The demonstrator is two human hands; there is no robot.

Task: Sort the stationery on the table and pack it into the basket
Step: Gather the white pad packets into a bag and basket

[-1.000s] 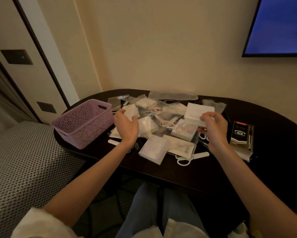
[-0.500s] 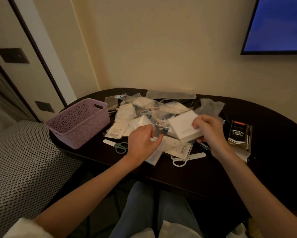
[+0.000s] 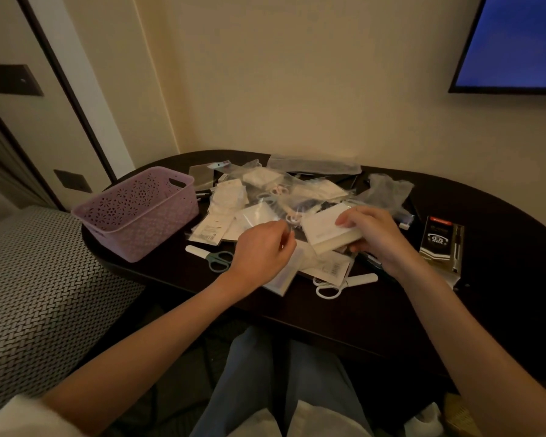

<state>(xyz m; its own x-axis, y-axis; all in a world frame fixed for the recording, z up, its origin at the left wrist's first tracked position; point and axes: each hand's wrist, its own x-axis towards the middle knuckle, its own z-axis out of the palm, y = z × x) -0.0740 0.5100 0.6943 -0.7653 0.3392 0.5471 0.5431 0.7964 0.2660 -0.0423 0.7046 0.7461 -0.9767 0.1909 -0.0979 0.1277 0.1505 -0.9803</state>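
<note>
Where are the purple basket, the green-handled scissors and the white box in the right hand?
purple basket (image 3: 145, 228), head view, on its front wall.
green-handled scissors (image 3: 219, 259), head view, on the green handle loops.
white box (image 3: 323, 230), head view, on its top face, gripped by the right hand (image 3: 374, 236).

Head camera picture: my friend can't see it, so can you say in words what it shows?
A person's right hand grips a white box over a pile of packaged stationery on a dark table, while the left hand reaches in beside it. A purple basket stands to the left; green scissors and white scissors lie near the table's front edge.
</note>
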